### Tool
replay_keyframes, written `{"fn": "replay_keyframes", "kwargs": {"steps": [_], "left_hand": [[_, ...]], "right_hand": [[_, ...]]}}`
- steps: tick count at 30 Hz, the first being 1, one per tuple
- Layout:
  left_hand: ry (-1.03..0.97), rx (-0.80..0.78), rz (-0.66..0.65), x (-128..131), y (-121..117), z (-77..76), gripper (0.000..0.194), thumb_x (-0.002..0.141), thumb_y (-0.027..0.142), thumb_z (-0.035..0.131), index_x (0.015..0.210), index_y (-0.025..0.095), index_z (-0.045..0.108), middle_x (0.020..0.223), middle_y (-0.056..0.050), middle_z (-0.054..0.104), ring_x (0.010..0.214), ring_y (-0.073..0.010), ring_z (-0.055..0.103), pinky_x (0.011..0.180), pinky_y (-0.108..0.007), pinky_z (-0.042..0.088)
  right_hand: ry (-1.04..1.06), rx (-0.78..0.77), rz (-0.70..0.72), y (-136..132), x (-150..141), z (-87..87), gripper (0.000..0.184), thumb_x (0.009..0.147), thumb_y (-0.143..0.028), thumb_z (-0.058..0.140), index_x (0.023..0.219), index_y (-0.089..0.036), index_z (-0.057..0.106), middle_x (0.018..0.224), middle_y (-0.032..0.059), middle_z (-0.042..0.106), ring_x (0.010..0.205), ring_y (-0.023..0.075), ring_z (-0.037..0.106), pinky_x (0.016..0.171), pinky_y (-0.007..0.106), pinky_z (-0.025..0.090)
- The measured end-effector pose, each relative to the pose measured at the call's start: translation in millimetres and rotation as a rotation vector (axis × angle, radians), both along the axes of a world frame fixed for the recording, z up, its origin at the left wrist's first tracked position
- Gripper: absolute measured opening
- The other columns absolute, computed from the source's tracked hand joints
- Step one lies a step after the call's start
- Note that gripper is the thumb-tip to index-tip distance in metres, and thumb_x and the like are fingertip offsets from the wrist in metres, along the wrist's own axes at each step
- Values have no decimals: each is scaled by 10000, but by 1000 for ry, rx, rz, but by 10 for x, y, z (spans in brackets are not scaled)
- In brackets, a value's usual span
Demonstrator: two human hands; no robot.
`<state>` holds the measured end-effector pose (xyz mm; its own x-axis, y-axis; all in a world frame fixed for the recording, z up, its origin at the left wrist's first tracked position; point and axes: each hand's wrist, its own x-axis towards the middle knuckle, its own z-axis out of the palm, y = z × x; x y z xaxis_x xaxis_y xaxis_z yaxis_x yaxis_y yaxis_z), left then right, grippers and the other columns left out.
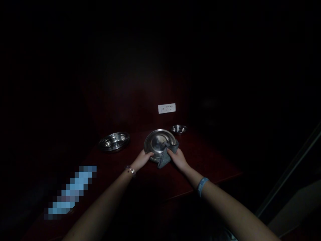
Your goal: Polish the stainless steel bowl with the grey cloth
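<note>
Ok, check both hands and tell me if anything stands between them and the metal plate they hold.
Yes: a gray cloth lies between the metal plate and the thumb of the right hand, at the plate's lower right. Its other fingers are mostly hidden. Nothing visible separates the left hand from the lower-left rim.

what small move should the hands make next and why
Probably slide the right hand and its gray cloth a little along the rim of the metal plate: the cloth lies over only the plate's lower right part, while the left hand grips the lower left edge and could steady it.
</note>
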<state>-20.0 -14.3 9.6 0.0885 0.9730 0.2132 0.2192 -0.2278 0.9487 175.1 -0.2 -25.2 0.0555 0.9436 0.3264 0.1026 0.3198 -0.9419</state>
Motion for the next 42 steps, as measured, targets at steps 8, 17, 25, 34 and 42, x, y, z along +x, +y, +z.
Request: {"fn": "replay_keyframes", "kwargs": {"steps": [8, 17, 25, 34, 42], "left_hand": [[7, 37, 57, -85, 40, 42, 324, 729, 135, 569, 1041, 123, 653, 1156, -114, 710, 1104, -245, 645, 1068, -389, 423], [41, 102, 51, -46, 22, -1, 340, 774, 256, 615, 1077, 106, 654, 1163, -146, 707, 1161, -278, 624, 1086, -419, 412], [60, 158, -151, 55, -55, -52, 493, 798, 345, 635, 1245, 141, 602, 1344, -107, 612, 1281, -251, 540, 1152, -399, 334], [70, 63, -140, 97, -84, -15, 325, 785, 177, 558, 1082, 140, 686, 1193, -79, 707, 1181, -234, 609, 1131, -397, 360], [59, 17, -102, 77, -38, -62, 338, 779, 184, 558, 1092, 122, 669, 1206, -82, 699, 1190, -231, 596, 1132, -384, 350]], "right_hand": [[-94, 22, -7, -28, -7, 16, 213, 773, -353, 599, 857, -166, 656, 895, 81, 725, 853, 239, 674, 791, 359, 540], [-53, -6, -23, -14, 26, 16, 230, 763, -359, 607, 888, -172, 655, 931, 80, 727, 872, 238, 676, 805, 356, 540], [72, -20, -2, 31, 24, -30, 301, 769, -405, 620, 927, -154, 666, 969, 90, 730, 881, 224, 675, 793, 338, 547], [81, -37, -8, 16, 20, -9, 298, 756, -397, 636, 930, -157, 667, 979, 91, 732, 899, 238, 680, 828, 360, 541], [67, -31, 3, -13, 15, 34, 301, 754, -370, 620, 951, -146, 660, 1019, 109, 719, 944, 258, 672, 871, 395, 525]]}}
